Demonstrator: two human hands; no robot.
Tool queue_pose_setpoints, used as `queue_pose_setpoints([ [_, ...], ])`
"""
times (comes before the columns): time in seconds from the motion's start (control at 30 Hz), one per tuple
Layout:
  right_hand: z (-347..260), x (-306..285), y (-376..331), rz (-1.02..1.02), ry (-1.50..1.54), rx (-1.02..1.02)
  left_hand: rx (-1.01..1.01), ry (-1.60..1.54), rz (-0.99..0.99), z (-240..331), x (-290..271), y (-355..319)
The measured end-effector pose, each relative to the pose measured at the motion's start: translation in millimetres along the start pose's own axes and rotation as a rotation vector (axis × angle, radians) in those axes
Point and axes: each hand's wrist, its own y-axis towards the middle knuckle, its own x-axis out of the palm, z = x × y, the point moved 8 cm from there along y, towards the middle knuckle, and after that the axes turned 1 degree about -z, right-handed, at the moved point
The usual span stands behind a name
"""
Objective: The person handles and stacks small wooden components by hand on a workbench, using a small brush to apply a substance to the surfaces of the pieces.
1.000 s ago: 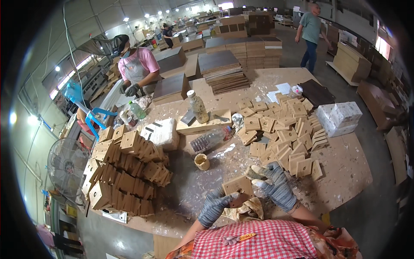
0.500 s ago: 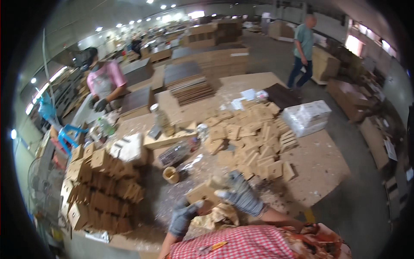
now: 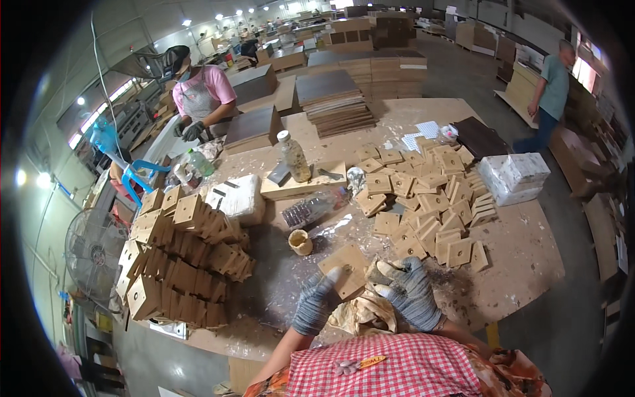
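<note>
My left hand (image 3: 315, 303), in a grey knitted glove, grips a flat square wooden block (image 3: 346, 270) by its near left edge. A small hole shows in the block's face. My right hand (image 3: 411, 291), gloved alike with tan-stained fingertips, is curled closed at the block's right side; what its fingers pinch, if anything, is hidden. Below the block lies a crumpled cream cloth (image 3: 368, 313). Just beyond it stands a small tan-smeared cup (image 3: 300, 243). Many similar blocks lie in a loose pile (image 3: 423, 198) to the right, and others are stacked in rows (image 3: 178, 271) at the left.
Past the cup lies a clear plastic bottle (image 3: 311, 210) with dark contents. An upright bottle (image 3: 294, 157) stands by a wooden bar (image 3: 311, 185). A white wrapped bundle (image 3: 513, 178) sits at the right. A co-worker (image 3: 202, 99) works at the far left; another person (image 3: 553, 92) is at the right.
The view has swung, shifting the scene rightward and upward in the picture. The block now shows its broad face, and my right hand's fingers are more curled. The far person has walked rightward.
</note>
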Motion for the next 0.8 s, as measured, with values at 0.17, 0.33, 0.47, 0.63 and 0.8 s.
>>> queue_pose_setpoints([
  [0.17,-15.5,26.3,-10.5,-0.056,-0.243,-0.248,0.027,0.116,0.132,-27.6,-43.1,13.9],
  [0.33,-33.2,49.0,-14.3,-0.238,-0.346,-0.390,-0.013,-0.020,0.068,-30.9,-30.3,16.4],
  [0.47,-28.2,36.9,-15.2,-0.080,-0.203,-0.382,-0.079,0.021,0.098,-33.8,-41.4,12.8],
  [0.63,-1.4,-2.8,-2.1,0.059,-0.052,-0.105,0.014,-0.035,0.081,-22.4,-16.0,6.0],
  [0.8,9.9,-33.3,2.6,0.145,-0.081,-0.064,-0.112,0.182,0.112,-26.2,-31.5,4.9],
])
